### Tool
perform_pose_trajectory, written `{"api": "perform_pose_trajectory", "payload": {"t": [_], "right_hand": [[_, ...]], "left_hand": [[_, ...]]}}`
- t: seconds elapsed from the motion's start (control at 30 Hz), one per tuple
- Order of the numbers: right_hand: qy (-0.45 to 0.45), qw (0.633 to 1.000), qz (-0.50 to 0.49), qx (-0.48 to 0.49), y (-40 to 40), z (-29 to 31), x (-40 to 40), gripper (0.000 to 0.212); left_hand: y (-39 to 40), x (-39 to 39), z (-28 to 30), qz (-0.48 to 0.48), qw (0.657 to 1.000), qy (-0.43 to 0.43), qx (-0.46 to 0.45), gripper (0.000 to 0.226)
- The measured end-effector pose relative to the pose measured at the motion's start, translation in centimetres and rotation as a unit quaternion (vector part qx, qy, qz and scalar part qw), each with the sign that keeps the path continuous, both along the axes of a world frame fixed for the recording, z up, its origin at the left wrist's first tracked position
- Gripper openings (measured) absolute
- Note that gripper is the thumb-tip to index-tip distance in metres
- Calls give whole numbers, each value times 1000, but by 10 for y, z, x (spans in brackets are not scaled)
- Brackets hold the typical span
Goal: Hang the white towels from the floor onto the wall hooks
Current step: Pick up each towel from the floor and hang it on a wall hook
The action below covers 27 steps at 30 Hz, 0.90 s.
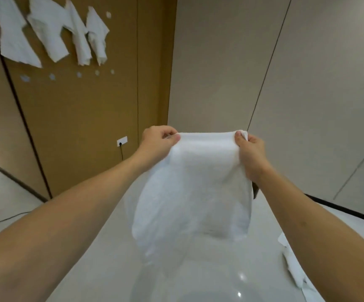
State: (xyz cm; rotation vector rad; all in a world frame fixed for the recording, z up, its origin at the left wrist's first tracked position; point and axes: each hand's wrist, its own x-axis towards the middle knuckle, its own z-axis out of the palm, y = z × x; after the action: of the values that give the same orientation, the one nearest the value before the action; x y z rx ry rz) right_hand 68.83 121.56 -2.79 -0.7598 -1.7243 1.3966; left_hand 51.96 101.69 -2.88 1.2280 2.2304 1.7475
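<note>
Above glossy pale floor (111, 269), soft white terry towel (194, 192), top corners in left hand (157, 141) and right hand (251, 152) pinch grip.

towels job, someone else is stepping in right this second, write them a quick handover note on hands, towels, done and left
Left hand: pinches the top left corner of the held towel.
Right hand: pinches the top right corner; the towel hangs spread between both hands, above the floor.
Done: four hung towels on the upper row of the brown wall.
Free: one upper hook to their right, and the lower row of hooks.
Left: hang the held towel, then the floor towels at the right edge; how many are there cannot be told.
</note>
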Motion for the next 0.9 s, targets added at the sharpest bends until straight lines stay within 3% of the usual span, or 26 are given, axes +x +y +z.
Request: {"api": "perform_pose_trajectory", "payload": {"t": [0.1,0.23,0.3,0.4,0.57,0.9], "right_hand": [[-25,998,51,-7,31,-6,-76,43],[-73,989,130,9,68,-3,-195,21],[-86,980,176,34,80,3,-256,31],[-103,953,265,106,81,15,-338,36],[-67,901,416,101,72,29,-443,30],[-43,914,359,184,106,16,-653,31]], "left_hand": [[14,-58,12,27,999,33,-10,20],[43,-143,28,72,996,51,-27,22],[61,-184,37,80,993,56,-64,18],[86,-245,47,102,987,77,-98,14],[105,-332,48,104,985,83,-108,13],[137,-545,34,164,979,79,-95,12]]}}
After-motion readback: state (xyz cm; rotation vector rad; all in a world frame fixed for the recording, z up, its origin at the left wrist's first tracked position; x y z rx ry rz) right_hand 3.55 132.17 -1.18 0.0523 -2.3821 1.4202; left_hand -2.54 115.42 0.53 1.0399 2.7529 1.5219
